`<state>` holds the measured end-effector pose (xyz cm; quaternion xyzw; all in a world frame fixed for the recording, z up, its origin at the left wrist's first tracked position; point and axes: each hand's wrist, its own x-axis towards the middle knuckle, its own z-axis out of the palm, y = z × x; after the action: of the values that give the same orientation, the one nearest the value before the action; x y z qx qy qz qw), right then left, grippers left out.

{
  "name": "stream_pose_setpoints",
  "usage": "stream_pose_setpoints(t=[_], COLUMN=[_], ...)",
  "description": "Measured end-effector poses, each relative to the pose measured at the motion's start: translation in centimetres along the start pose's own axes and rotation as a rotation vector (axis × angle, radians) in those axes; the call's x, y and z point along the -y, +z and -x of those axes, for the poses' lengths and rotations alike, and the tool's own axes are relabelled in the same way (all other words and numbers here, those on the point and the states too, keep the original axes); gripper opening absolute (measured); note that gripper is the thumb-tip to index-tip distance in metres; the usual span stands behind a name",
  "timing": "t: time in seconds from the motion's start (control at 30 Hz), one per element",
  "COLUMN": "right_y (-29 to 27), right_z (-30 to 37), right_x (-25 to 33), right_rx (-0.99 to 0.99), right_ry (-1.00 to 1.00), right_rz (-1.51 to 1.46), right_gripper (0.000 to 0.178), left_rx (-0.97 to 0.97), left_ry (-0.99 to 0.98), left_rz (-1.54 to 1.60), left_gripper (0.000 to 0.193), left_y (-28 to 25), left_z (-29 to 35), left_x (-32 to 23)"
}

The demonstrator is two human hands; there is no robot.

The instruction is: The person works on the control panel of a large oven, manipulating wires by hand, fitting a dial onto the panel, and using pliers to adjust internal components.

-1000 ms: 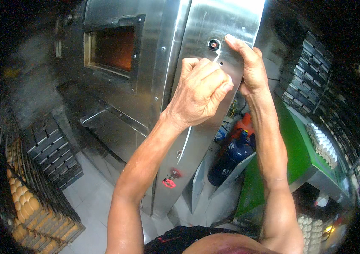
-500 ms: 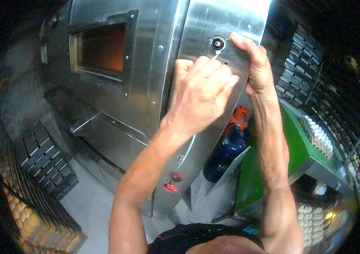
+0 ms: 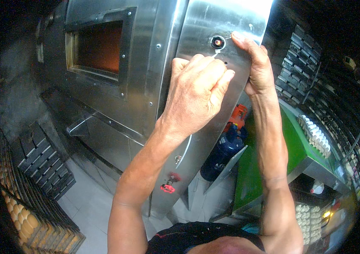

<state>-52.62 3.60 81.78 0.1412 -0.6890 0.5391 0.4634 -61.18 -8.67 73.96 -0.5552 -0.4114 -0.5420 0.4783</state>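
Observation:
A stainless steel oven panel (image 3: pixel 211 19) stands in front of me, with a round black-rimmed fitting (image 3: pixel 218 42) in its upper part. Looped around that fitting is a white cable tie (image 3: pixel 217 52). My left hand (image 3: pixel 194 91) is closed on the tie just below the loop, and the tie's long tail curves out beneath the hand. At the panel's right edge, my right hand (image 3: pixel 257 65) grips the metal, thumb on the front face beside the fitting, fingers hidden behind.
Low on the panel sits a red valve wheel (image 3: pixel 168 188). Behind it stand blue (image 3: pixel 220 156) and orange gas cylinders (image 3: pixel 238 115). Egg trays (image 3: pixel 315 135) rest on a green table (image 3: pixel 287 139) at right. Racked bread (image 3: pixel 23 220) is at lower left; a glowing oven window (image 3: pixel 97 48) is upper left.
The view has shifted slightly. My left hand has tilted a little and stays closed on the cable tie; the right hand keeps its hold on the panel edge.

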Motion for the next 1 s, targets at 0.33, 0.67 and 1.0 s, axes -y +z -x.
stream_pose_setpoints(t=[0.33,0.67,1.0], right_y=[0.0,-0.2,0.5], right_z=[-0.1,-0.6,0.1], right_x=[0.1,-0.4,-0.3], right_rx=[0.024,0.044,0.038], right_ry=[-0.005,0.02,0.087], right_rz=[-0.006,-0.012,-0.088], right_gripper=[0.028,0.033,0.029], left_rx=[-0.08,-0.054,0.128], left_ry=[-0.048,-0.01,0.057], left_rz=[-0.08,-0.114,-0.033], left_gripper=[0.016,0.018,0.024], left_y=[1.1,0.7,-0.4], left_z=[0.0,-0.1,0.4], left_x=[-0.5,-0.2,-2.9])
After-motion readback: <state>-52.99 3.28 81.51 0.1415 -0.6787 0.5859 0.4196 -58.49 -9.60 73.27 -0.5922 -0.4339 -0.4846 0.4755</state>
